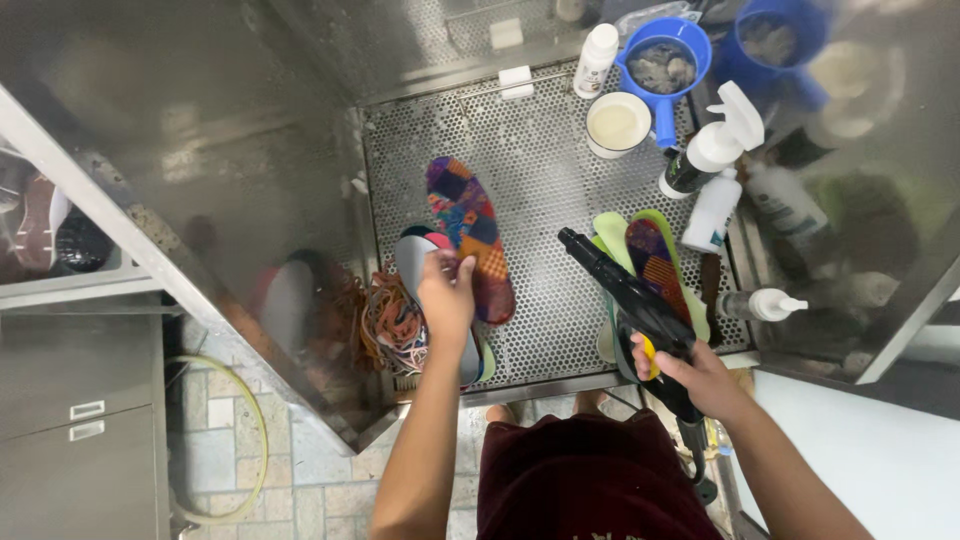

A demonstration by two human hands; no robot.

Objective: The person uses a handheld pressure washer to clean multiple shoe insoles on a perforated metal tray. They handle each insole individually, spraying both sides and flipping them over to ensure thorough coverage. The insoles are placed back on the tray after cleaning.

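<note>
My left hand point(447, 296) grips the edge of a grey shoe insole point(415, 268) that leans at the front left of a perforated steel tray point(540, 170). Beside it lies a patchwork multicoloured insole point(467, 228), flat on the tray. My right hand point(700, 378) holds a black spray gun point(625, 290) by its handle, a finger on the yellow trigger, nozzle pointing up and left over the tray. Under the gun lie green-edged insoles point(655, 255) with a patterned top.
A heap of orange and mixed laces point(385, 322) sits at the tray's left front. At the back stand a white cup point(617, 124), blue scoops point(664, 62), a white bottle point(596, 60), spray bottles point(712, 155) and a pump bottle point(760, 304). Steel walls enclose the booth.
</note>
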